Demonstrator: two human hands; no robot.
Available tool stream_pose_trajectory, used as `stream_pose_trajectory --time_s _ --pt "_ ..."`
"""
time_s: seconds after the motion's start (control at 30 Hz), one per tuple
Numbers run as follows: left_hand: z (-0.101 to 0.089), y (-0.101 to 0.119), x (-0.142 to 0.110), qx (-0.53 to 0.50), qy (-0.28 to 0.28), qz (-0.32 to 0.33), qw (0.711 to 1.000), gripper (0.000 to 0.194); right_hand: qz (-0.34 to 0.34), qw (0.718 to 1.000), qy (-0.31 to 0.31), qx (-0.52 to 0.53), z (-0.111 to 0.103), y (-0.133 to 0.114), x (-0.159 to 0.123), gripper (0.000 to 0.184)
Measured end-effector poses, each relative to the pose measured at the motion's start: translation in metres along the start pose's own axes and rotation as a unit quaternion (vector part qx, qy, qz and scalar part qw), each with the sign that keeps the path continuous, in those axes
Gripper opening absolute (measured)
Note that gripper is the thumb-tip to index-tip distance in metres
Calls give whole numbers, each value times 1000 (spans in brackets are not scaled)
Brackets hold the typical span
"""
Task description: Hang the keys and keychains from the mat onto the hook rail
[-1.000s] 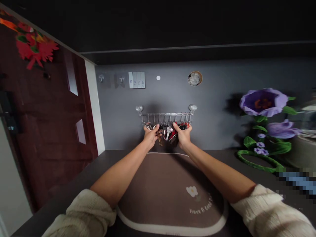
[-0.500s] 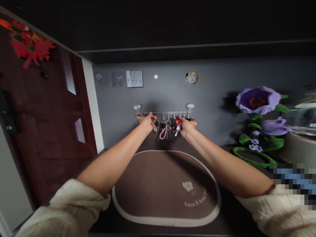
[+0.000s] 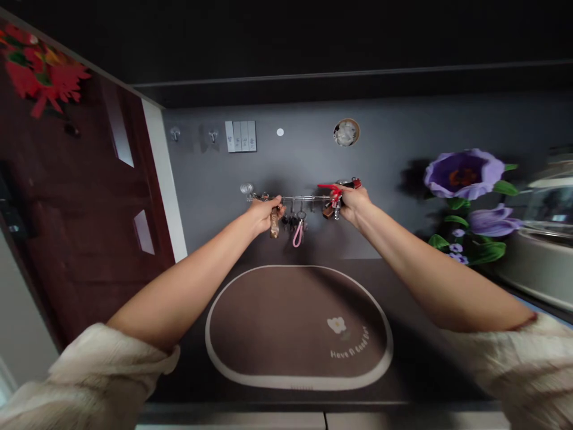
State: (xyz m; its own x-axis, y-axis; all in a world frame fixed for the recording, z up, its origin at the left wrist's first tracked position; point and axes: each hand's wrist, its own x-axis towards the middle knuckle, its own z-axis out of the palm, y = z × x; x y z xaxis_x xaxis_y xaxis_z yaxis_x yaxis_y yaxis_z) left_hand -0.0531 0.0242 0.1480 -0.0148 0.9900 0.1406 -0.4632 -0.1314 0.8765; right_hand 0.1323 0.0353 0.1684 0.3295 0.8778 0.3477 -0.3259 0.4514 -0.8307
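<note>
A clear hook rail (image 3: 308, 197) is fixed to the grey wall, with keys hanging along it. At its left end my left hand (image 3: 262, 215) is closed on a keychain (image 3: 274, 224) whose brown tag dangles below the thumb. My right hand (image 3: 356, 203) is closed on a bunch of keys (image 3: 336, 203) with a red ribbon, raised in front of the rail's right end. Between the hands hang a pink strap (image 3: 298, 233) on a ring and some dark keys (image 3: 290, 222). The fingers' far sides are hidden.
Below lies a brown oval mat (image 3: 286, 328) on a dark counter. Purple fabric flowers (image 3: 465, 176) and a pale appliance (image 3: 537, 257) stand at the right. A dark cabinet (image 3: 286, 48) overhangs the wall. Left is a red-brown door (image 3: 102, 227).
My right hand has lifted and moved slightly right, raising the keys with the red ribbon to the rail's height. My left hand has stayed at the rail's left end, its keychain tag more visible.
</note>
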Motion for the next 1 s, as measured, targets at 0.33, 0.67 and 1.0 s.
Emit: stream_pose_trajectory --time_s 0.33,0.67,1.0 --pt "-71 -65 -66 286 17 -184 940 19 166 894 -47 -415 -82 75 -105 35" --pt "-87 -52 -47 582 -12 -155 798 35 48 791 -227 -567 -52 60 -68 34" --pt "-20 -79 38 358 78 156 917 15 -30 960 45 -275 26 125 -23 59"
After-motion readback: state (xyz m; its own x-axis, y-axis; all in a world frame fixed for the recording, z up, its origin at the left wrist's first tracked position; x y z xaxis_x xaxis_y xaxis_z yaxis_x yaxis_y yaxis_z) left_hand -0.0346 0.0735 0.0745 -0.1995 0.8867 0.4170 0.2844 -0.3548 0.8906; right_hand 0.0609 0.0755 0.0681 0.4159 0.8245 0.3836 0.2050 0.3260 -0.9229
